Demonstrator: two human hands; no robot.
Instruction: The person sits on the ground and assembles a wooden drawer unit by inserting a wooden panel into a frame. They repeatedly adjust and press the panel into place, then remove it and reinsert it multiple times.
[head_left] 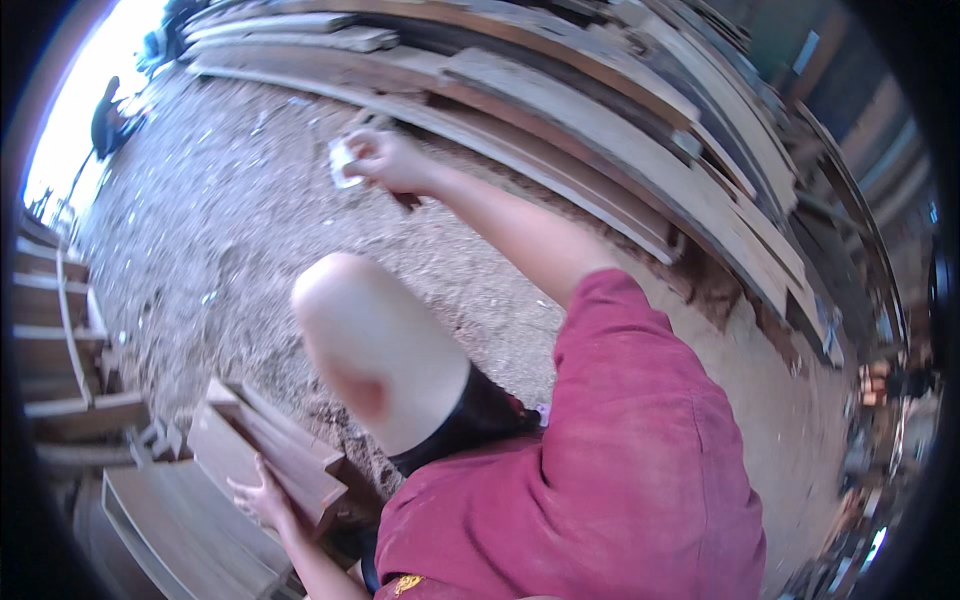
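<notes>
At the lower left, my left hand (262, 497) grips the side of a brown wooden drawer-like box (225, 445), its fingers spread along the board. The box stands tilted, with a long recess along its upper side. My right arm reaches far forward over the ground. In my right hand (390, 165), closed fingers pinch a small white piece (345, 163), blurred, perhaps a folded sheet or scrap. Something dark shows below that hand, too smeared to name.
Long planks (560, 110) lie stacked across the back and right. Beside the box sits another wooden box (190, 520). More wooden frames (60, 340) line the left edge. Sandy ground (200, 220) carries small litter. A person (108, 120) crouches at the far left. My bent knee (345, 290) rises mid-view.
</notes>
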